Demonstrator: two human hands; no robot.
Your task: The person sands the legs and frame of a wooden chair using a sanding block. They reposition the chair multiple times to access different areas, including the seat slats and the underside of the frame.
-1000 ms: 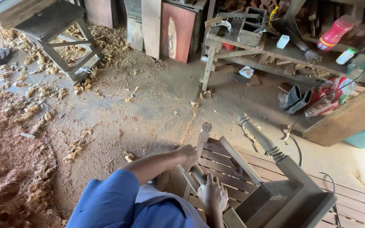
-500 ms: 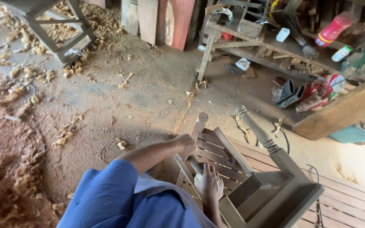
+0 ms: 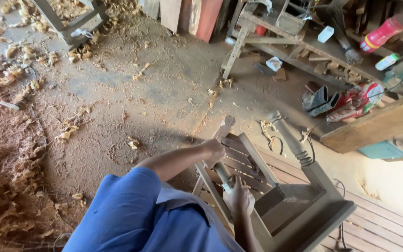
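From my feed, the upturned wooden table (image 3: 299, 210) sits at about 5 o'clock, resting on a slatted panel (image 3: 388, 228). Left hand (image 3: 214, 150) is wrapped tight around the near turned leg (image 3: 223, 140), and right hand (image 3: 239, 198) is clenched around the same leg lower down, with something pale pinched under it that I can't make out. The other turned leg (image 3: 289, 139) sticks out toward 12. Up at 1 o'clock on the bench (image 3: 304, 46) there's a wooden tool box (image 3: 291, 21), contents too cluttered to tell, plus a red bottle (image 3: 381, 33) lying nearby.
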